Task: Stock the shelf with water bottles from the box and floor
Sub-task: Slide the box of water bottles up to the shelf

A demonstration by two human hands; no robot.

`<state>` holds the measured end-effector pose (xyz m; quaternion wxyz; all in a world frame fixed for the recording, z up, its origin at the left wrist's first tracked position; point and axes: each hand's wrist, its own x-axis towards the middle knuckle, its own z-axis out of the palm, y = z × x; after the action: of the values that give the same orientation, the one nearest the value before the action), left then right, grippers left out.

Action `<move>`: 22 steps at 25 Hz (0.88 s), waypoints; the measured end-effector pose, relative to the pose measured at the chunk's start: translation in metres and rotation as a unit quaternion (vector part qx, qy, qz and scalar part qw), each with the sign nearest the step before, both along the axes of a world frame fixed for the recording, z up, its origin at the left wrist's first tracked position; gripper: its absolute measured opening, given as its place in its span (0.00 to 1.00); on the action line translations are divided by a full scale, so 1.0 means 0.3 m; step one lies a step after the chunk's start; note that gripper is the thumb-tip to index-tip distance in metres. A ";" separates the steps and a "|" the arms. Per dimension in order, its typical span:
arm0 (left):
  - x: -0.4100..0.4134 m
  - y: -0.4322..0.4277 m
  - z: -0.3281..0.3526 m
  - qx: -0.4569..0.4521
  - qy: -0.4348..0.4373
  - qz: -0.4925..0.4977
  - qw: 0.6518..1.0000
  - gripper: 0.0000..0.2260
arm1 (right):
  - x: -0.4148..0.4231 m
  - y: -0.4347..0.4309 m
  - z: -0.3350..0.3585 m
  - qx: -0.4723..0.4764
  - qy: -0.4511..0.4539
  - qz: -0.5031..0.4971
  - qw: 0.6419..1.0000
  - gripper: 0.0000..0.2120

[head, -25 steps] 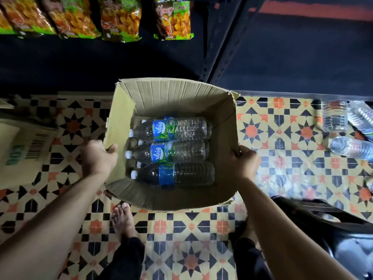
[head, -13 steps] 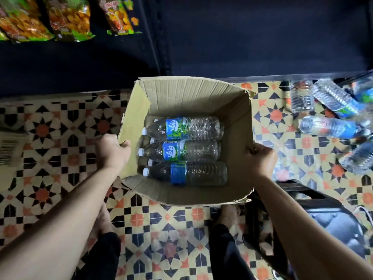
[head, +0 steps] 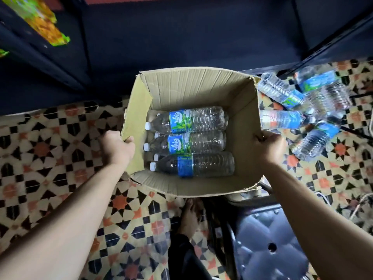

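Observation:
I hold an open cardboard box (head: 193,87) above the patterned floor. My left hand (head: 118,147) grips its left wall and my right hand (head: 269,146) grips its right wall. Inside lie clear water bottles with blue-green labels (head: 189,142), three on top with white caps pointing left, and more caps showing beneath them. Several loose water bottles (head: 302,110) lie in a heap on the floor just right of the box. The dark shelf (head: 181,33) runs along the top of the view, right behind the box.
A snack bag (head: 43,27) hangs at the upper left of the shelf. A dark plastic chair (head: 268,243) stands below the box at my right. My bare foot (head: 190,215) is on the tiled floor (head: 50,158) under the box's near edge.
I have carried the box to the right along the shelf. The snack bags slid off to the left, and the heap of floor bottles came close beside the box.

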<state>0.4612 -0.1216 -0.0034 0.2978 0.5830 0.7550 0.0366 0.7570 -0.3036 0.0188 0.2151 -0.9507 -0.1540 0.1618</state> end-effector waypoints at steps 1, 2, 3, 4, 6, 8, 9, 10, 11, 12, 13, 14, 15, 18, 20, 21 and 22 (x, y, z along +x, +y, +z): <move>0.046 -0.007 -0.010 0.001 0.000 -0.005 1.000 0.10 | 0.052 -0.007 -0.014 -0.007 0.005 0.006 1.000 0.15; 0.090 -0.016 -0.018 0.000 0.002 -0.010 1.000 0.09 | 0.101 -0.010 -0.026 -0.007 0.007 0.012 1.000 0.16; 0.131 -0.020 -0.028 0.000 0.006 -0.015 1.000 0.09 | 0.146 -0.011 -0.037 -0.003 0.004 0.018 1.000 0.17; 0.164 -0.024 -0.030 0.005 0.011 -0.020 1.000 0.09 | 0.179 -0.010 -0.045 0.001 -0.005 0.025 1.000 0.16; 0.218 -0.035 -0.034 0.018 0.017 -0.023 0.999 0.09 | 0.236 -0.009 -0.061 0.007 -0.031 0.035 0.999 0.14; 0.247 -0.055 -0.044 0.034 0.017 -0.018 0.999 0.10 | 0.275 0.003 -0.072 0.019 -0.032 0.025 0.999 0.12; 0.257 -0.068 -0.045 0.038 0.018 -0.010 0.999 0.11 | 0.287 0.010 -0.078 0.021 -0.027 0.023 0.999 0.11; 0.268 -0.082 -0.046 0.039 0.018 -0.002 0.999 0.12 | 0.295 0.015 -0.076 0.021 -0.020 0.016 0.999 0.11; 0.281 -0.093 -0.047 0.038 0.018 0.006 0.999 0.13 | 0.304 0.019 -0.077 0.020 -0.017 0.007 1.000 0.11; 0.291 -0.101 -0.048 0.039 0.019 0.008 0.999 0.14 | 0.306 0.027 -0.077 0.018 -0.013 -0.004 1.000 0.11; 0.295 -0.105 -0.053 0.038 0.020 0.009 0.999 0.14 | 0.305 0.033 -0.078 0.017 -0.010 -0.015 1.000 0.11; 0.297 -0.105 -0.060 0.037 0.019 0.009 0.999 0.15 | 0.301 0.039 -0.077 0.021 -0.002 -0.024 0.999 0.11; 0.296 -0.103 -0.066 0.034 0.017 0.009 0.999 0.15 | 0.296 0.042 -0.076 0.031 0.012 -0.030 0.999 0.10; 0.272 -0.099 -0.083 0.027 0.026 0.000 0.999 0.14 | 0.256 0.046 -0.059 0.071 0.059 -0.053 0.994 0.08; 0.246 -0.097 -0.093 0.024 0.034 0.003 0.999 0.14 | 0.227 0.046 -0.070 0.089 0.062 -0.066 0.992 0.07; 0.238 -0.098 -0.096 0.017 0.039 0.006 0.999 0.14 | 0.219 0.043 -0.078 0.090 0.057 -0.069 0.992 0.06; 0.234 -0.096 -0.100 0.010 0.045 0.009 0.999 0.15 | 0.214 0.041 -0.081 0.087 0.055 -0.070 0.992 0.05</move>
<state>0.5315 -0.1504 -0.0333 0.2577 0.5799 0.7725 0.0207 0.8213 -0.2913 -0.0055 0.3155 -0.9266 -0.0882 0.1844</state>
